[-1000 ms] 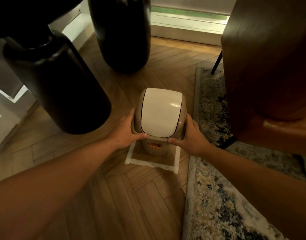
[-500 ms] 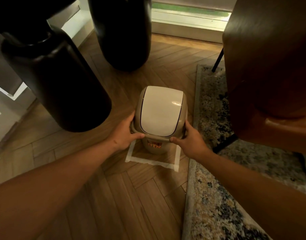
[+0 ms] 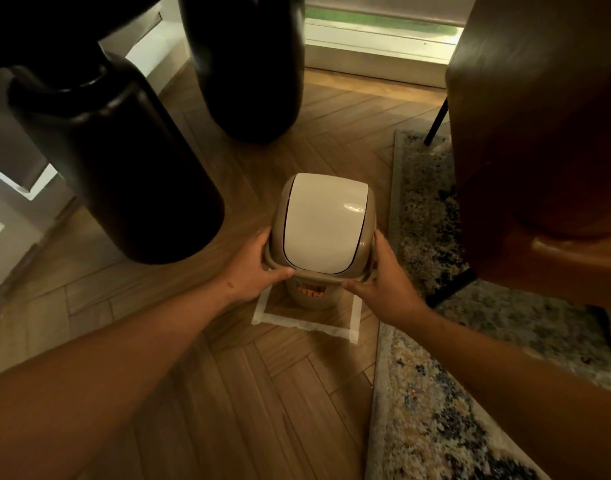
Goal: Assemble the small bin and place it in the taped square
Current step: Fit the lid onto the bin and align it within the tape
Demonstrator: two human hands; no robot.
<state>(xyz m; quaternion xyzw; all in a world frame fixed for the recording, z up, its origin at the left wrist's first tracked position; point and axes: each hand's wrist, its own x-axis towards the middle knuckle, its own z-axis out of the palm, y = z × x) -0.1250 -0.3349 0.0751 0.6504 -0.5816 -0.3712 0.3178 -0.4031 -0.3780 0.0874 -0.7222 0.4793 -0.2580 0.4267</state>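
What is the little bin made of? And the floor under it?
The bin looks like smooth plastic: its white lid shows a shiny highlight and its beige rim looks moulded. The floor looks like wood, or wood-look planks, laid in a zigzag pattern with visible grain; which one, I cannot tell.

one bin (image 3: 307, 292) with one white lid (image 3: 323, 223). one taped square (image 3: 304, 322) on the floor. two hands: left (image 3: 252, 271), right (image 3: 383, 285). two big dark vases, one near (image 3: 124, 161) and one far (image 3: 245, 64). one rug (image 3: 432, 393). one brown chair (image 3: 546, 133).
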